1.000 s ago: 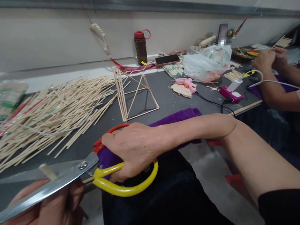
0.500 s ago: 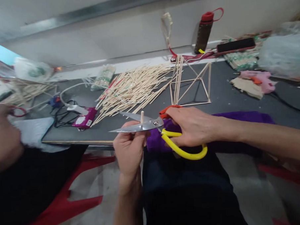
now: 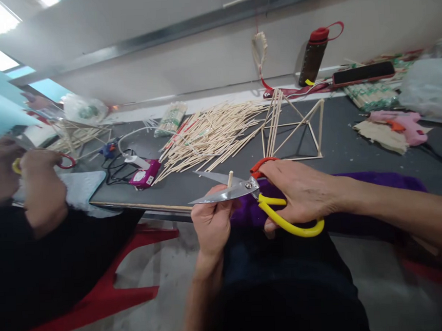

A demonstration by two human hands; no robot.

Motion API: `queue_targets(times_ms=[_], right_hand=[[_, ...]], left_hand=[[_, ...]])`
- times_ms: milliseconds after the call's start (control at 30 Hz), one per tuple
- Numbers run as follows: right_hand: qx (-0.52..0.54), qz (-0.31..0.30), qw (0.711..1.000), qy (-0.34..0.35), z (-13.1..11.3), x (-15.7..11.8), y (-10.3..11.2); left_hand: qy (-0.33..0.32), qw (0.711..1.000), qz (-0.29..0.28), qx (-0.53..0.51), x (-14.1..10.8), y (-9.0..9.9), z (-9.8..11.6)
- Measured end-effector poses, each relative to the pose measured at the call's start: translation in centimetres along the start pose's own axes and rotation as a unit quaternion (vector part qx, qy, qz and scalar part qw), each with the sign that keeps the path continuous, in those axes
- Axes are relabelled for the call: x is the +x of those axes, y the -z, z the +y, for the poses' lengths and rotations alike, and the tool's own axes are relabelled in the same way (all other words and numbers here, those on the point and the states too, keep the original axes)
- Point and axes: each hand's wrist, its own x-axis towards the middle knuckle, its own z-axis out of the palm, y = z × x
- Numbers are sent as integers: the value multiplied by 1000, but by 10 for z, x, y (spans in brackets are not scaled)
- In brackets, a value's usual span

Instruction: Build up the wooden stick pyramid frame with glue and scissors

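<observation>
My right hand [image 3: 302, 189] is closed round the handles of a pair of scissors [image 3: 236, 188], one handle yellow and the other red. The blades are spread and point left. Between them stands the tip of a wooden stick [image 3: 230, 179], pinched upright in my left hand [image 3: 212, 219]; its lower part is hidden by the hand and blade. Just behind, on the dark table [image 3: 181, 191], stands a frame [image 3: 296, 125] built from thin sticks. A big heap of loose sticks [image 3: 215, 131] spreads to its left.
Purple cloth [image 3: 375, 180] hangs over the table edge. To the right lies a pink glue gun [image 3: 406, 125] on a torn scrap. A bottle [image 3: 313, 56] and a phone [image 3: 363, 74] are at the back. A magenta power adapter [image 3: 145, 174] sits left; a co-worker's hands [image 3: 41, 166] hold scissors.
The view has shifted, so everything appears further right. My hands keep the scissors open around the stick. More of the co-worker's hands and scissors now shows on the left.
</observation>
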Motion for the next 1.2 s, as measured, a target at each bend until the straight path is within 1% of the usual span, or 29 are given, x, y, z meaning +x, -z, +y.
queue_targets(times_ms=[100,267,367,500,600,733,867,967,1033,1100,1200], right_hand=[[12,-15,1000,-10,1,-2,2],[34,-29,999,-18,6,-3,1],[39,-39,998,-30,5,-3,1],[47,-62,995,-59,1,-2,5],[34,-72,995,-59,-2,-3,7],[10,-60,997,-44,-4,-4,9],[-10,-49,998,-27,-5,-5,6],[2,-33,999,-38,-2,-4,0],[2,-26,998,-52,2,-2,-3],[-18,-21,998,-58,6,-2,-3],[-36,-13,995,-91,12,-3,2]], left_hand=[[14,1000,-13,-17,-1,-2,0],[30,998,-46,-26,0,-4,9],[37,998,-50,-23,0,-5,11],[20,997,-64,-37,-1,-4,9],[5,997,-61,-53,-3,-4,8],[-4,998,-39,-54,-8,-4,11],[-4,1000,-23,-9,-16,-4,18],[6,999,-18,40,-20,-6,22],[11,998,-24,53,-20,-7,23],[18,998,-29,44,-17,-8,22],[24,999,-31,-9,-9,-6,17]])
